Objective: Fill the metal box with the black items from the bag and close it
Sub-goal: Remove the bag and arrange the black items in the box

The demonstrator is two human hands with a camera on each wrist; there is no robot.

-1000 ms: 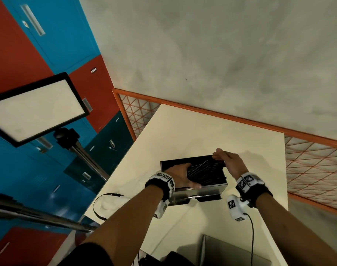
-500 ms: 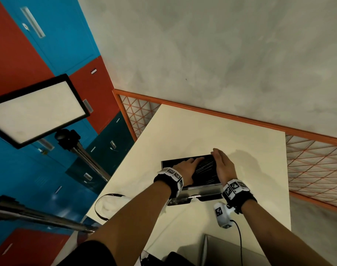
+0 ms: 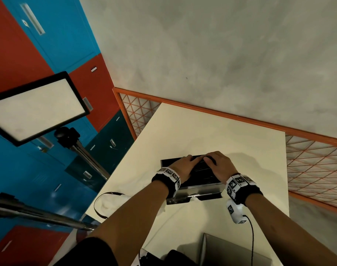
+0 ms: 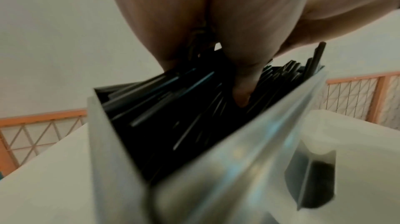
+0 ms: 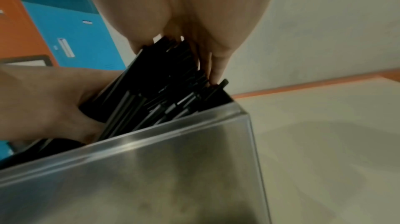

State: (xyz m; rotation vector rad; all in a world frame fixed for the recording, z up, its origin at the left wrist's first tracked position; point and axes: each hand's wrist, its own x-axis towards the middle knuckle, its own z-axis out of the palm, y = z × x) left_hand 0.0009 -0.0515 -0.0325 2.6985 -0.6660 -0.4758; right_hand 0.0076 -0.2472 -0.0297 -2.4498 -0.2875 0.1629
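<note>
An open metal box point(image 3: 200, 190) stands on the cream table point(image 3: 202, 129), packed with thin black sticks point(image 3: 202, 172). My left hand point(image 3: 184, 166) lies flat on the sticks' left part, fingers stretched toward the far edge. My right hand point(image 3: 219, 164) lies flat on the right part, and the fingertips of both hands meet near the far rim. In the left wrist view a finger point(image 4: 242, 82) presses into the black sticks point(image 4: 173, 108) behind the box wall point(image 4: 216, 159). In the right wrist view my fingers point(image 5: 216, 67) lie along the black stick ends point(image 5: 164, 91) above the box wall point(image 5: 162, 167).
A white bag point(image 3: 114, 201) with a black strap lies at the table's left edge. A grey metal piece point(image 3: 227, 252) lies near me at the bottom. An orange mesh rail point(image 3: 313, 166) borders the table; a light panel on a stand point(image 3: 35, 108) is at left.
My right hand left the box's far right corner and came to lie on the sticks. My left hand slid forward over them, and the two hands now meet.
</note>
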